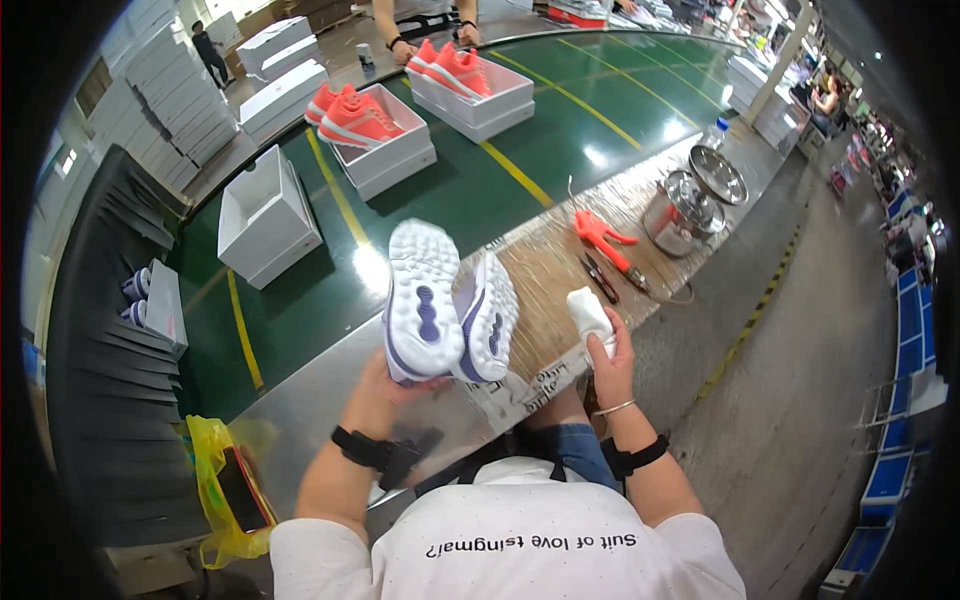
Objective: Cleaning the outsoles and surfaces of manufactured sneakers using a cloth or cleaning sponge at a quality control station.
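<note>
A white sneaker (422, 290) with purple sole inserts is tilted up, its sole showing. My left hand (392, 382) is closed round its lower end, most of the fingers hidden behind it. Beside it, a second matching sneaker (490, 325) leans with its sole turned to the right. Whether my left hand grips that one too I cannot make out. Over the table's front edge, my right hand (614, 358) is closed on a folded white cloth (588, 312), apart from the shoes.
Right of the shoes lie an orange air gun (603, 235), small snips (600, 278) and a metal pot (682, 215). Shoe boxes with coral sneakers (362, 122) stand on the green conveyor (520, 130), near an open white box (268, 222). A co-worker's hands (403, 50) are across it.
</note>
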### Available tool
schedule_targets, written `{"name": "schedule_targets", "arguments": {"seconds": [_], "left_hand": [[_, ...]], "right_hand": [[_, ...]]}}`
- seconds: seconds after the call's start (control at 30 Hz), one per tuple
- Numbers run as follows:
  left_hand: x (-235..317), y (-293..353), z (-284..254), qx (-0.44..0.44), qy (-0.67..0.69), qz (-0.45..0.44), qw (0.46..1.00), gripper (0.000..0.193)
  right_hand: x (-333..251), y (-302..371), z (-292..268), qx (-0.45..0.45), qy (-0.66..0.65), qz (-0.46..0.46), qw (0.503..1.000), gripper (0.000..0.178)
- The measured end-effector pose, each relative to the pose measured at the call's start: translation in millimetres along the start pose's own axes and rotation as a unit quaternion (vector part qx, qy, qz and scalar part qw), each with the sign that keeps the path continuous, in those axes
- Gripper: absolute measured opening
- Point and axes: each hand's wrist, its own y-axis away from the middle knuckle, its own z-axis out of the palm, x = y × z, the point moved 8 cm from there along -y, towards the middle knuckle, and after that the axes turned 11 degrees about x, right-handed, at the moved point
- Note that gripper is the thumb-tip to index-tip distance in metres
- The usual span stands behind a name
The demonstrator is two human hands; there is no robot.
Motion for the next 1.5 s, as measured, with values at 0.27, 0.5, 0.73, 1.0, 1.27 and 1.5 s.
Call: {"name": "schedule_targets", "arguments": {"seconds": [0.27, 0.5, 0.73, 1.0, 1.27, 1.5], "left_hand": [[-70.6, 24.4, -17.0, 0.263, 0.214, 0.027, 0.94, 0.044], [-57.3, 21.2, 0.7, 0.254, 0.134, 0.055, 0.956, 0.047], [-49.1, 24.9, -16.3, 0.262, 0.111, 0.125, 0.95, 0.051], [-52.9, 13.8, 9.7, 0.209, 0.162, 0.143, 0.954, 0.058], [-64.3, -2.8, 16.6, 0.128, 0.189, 0.088, 0.97, 0.059], [-69.0, -7.1, 20.9, 0.209, 0.219, 0.097, 0.948, 0.052]], "right_hand": [[-109.4, 76.1, 71.8, -0.27, 0.141, -0.377, 0.875, 0.043], [-15.5, -26.8, 112.0, -0.223, 0.277, -0.264, 0.897, 0.039], [-66.1, 31.0, 108.1, -0.277, 0.169, -0.328, 0.887, 0.042], [-13.6, 1.5, 73.6, -0.151, 0.216, -0.246, 0.933, 0.045], [-78.8, 81.9, 71.3, -0.263, 0.166, -0.392, 0.866, 0.048], [-63.1, 27.7, 60.2, -0.171, 0.255, -0.313, 0.899, 0.046]]}}
